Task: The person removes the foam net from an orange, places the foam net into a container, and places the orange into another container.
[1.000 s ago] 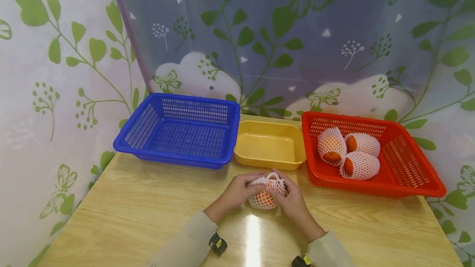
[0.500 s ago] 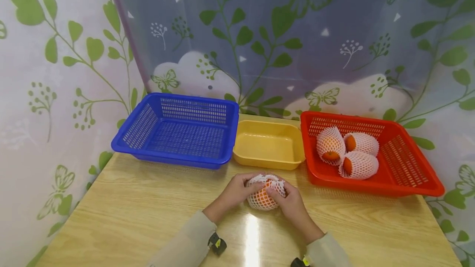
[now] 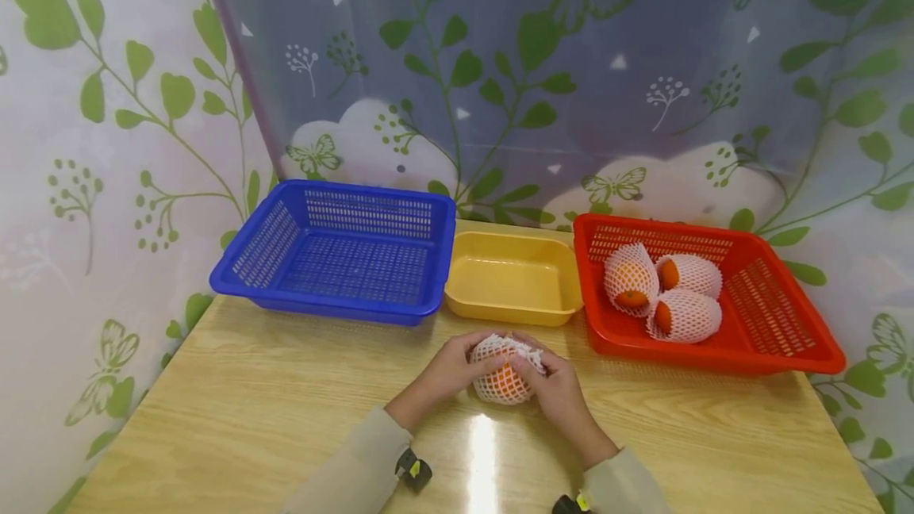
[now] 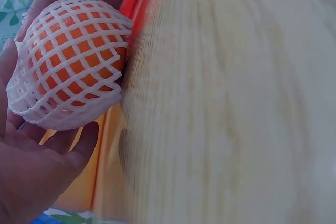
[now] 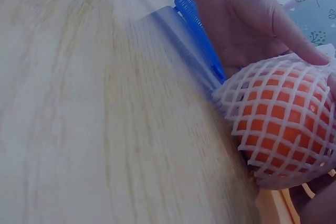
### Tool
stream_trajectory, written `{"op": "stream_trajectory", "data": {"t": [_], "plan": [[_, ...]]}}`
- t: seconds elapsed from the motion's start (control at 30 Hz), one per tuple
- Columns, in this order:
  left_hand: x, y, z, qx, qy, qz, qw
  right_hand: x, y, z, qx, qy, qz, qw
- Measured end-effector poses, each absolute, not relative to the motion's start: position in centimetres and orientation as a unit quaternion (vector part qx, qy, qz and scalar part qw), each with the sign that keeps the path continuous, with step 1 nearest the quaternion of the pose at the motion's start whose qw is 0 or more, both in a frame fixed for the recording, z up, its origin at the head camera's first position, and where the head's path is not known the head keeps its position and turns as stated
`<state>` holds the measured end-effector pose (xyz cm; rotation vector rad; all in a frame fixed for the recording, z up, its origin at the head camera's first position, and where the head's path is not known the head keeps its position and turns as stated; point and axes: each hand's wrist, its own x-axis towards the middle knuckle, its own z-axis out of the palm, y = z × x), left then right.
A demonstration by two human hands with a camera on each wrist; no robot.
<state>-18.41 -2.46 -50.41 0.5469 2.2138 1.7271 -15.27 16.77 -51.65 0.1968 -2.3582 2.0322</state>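
Gripping an orange fruit [image 3: 505,385] from both sides at the near middle of the tabletop [image 3: 250,387], with the left hand [image 3: 450,370] against its left flank and the right hand [image 3: 560,387] against its right. Wrapped in a white foam net [image 3: 488,348], with orange showing through the mesh. Cannot tell from these angles about any contact between fruit and tabletop.

Reaching up from the lower left in a pale sleeve [image 3: 367,454], with the left thumb across the near face of the fruit and fingers round its side. Reaching likewise from the lower right, in a matching sleeve [image 3: 628,486], with the right thumb angled in toward the left one.

Beyond the hands, seeing first a blue basket [image 3: 357,256] with slotted walls. Next, just beside it, seeing a shallow yellow tray [image 3: 510,280], set between the two baskets. Farthest right, seeing a red basket [image 3: 767,300] with three netted fruits [image 3: 631,276] clustered toward its left side, each with a bare orange end, one of them behind another on the right of the cluster
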Motion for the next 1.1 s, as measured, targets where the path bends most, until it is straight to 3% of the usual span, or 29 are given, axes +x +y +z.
{"op": "stream_trajectory", "data": {"t": [0.43,1.1], "plan": [[-18.53,-2.39,-51.11,0.198,0.781,0.576,0.141,-14.7,15.94,-51.54,0.054,-0.751,0.652,0.084],[-18.25,-1.8,-50.52,0.18,0.8,0.564,0.093,-14.98,16.69,-51.64,0.009,-0.773,0.634,0.007]]}}
